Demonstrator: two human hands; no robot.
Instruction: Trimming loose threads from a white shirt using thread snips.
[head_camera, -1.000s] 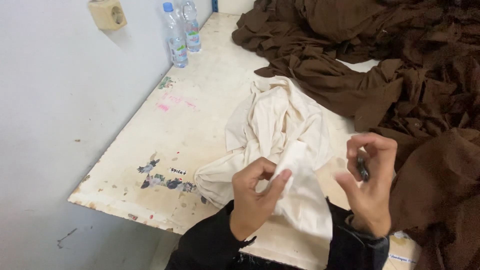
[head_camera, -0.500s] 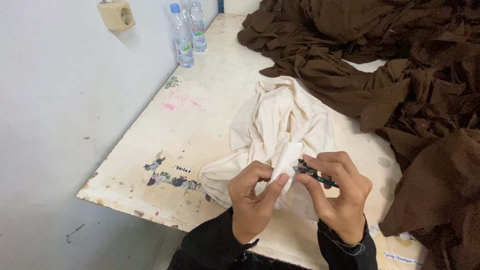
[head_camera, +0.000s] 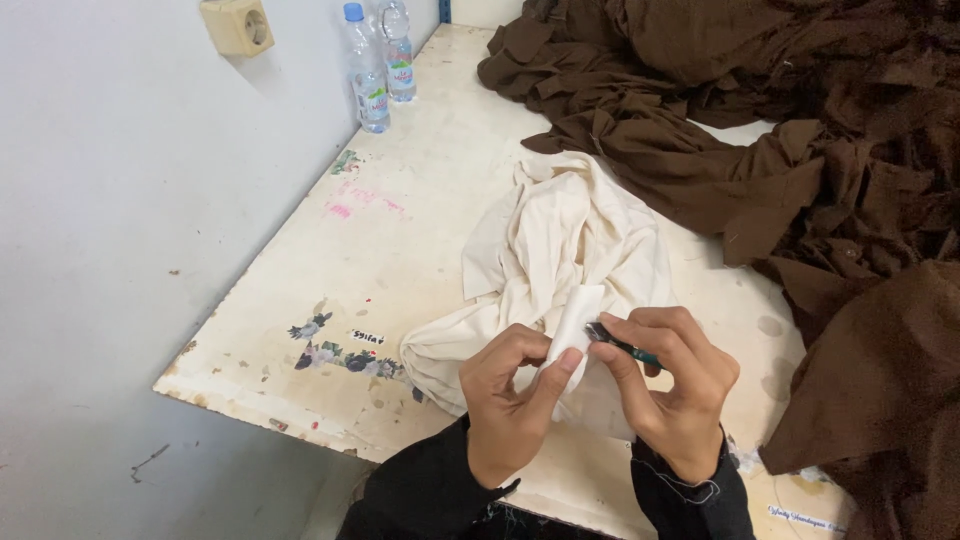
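Worn table (head_camera: 420, 250) bears two bottles (head_camera: 383, 62); left hand (head_camera: 510, 400) pinches cream cloth (head_camera: 570, 250), right hand (head_camera: 670, 385) grips one small tool (head_camera: 620, 343).

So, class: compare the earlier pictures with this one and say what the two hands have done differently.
The right hand, holding a small dark tool, moved left to the strip of cream cloth pinched by the left hand. The brown fabric and bottles stayed put.

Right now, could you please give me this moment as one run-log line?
left hand: pinches cream cloth strip | right hand: holds small dark tool at strip | table: brown fabric, two bottles
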